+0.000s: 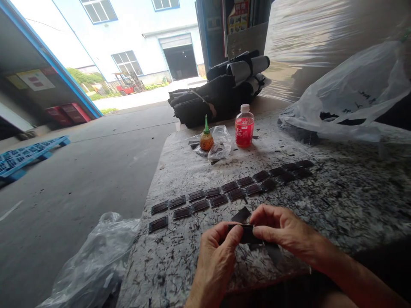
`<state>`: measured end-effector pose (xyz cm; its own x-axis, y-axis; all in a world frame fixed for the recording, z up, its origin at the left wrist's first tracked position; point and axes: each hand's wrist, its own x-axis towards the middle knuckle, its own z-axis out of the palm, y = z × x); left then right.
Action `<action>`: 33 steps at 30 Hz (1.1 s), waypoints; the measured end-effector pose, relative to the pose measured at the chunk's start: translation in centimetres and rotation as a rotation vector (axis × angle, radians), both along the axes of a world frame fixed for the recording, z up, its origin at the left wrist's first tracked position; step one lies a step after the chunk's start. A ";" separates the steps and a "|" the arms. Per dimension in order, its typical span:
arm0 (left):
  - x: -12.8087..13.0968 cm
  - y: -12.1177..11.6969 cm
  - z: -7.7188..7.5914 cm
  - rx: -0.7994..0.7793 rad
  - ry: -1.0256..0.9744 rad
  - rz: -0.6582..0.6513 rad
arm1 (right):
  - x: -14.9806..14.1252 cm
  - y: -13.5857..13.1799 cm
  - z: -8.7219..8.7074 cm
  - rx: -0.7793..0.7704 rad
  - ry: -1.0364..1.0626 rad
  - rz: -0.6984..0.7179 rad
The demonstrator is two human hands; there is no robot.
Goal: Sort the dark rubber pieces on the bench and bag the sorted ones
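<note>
The left hand (pixel 217 254) and right hand (pixel 284 229) pinch a small black rectangular strip (pixel 246 237) in narrow grips, angled inward.

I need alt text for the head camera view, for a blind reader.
The left hand and right hand hold a small black piece over a speckled table. Beyond are two rows of dark flat pieces, then a bottle of red liquid.

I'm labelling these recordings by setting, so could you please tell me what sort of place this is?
Probably a workshop or factory: a forklift stands outside, a blue pallet lies on the floor, and small black pieces lie in rows on a flecked table.
</note>
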<state>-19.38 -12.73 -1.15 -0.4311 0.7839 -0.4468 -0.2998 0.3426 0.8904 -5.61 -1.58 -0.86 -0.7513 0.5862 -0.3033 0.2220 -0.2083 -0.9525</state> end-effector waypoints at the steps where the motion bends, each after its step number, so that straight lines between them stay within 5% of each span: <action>1: -0.1 0.1 -0.2 -0.004 -0.012 -0.011 | 0.1 0.1 -0.1 -0.006 -0.006 -0.007; 6: -0.7 0.2 -0.3 0.001 -0.058 -0.022 | 0.8 0.8 -0.5 0.013 -0.020 -0.063; 13: -0.3 0.1 0.1 0.005 -0.085 -0.064 | 0.3 -0.1 -0.1 0.067 -0.060 0.100; 23: -0.2 -0.8 1.0 0.035 -0.120 -0.065 | -0.2 -0.2 -0.3 0.053 -0.091 0.102; 33: -0.2 -0.3 -0.2 0.107 -0.191 0.017 | -0.5 -0.9 0.2 0.037 -0.106 0.078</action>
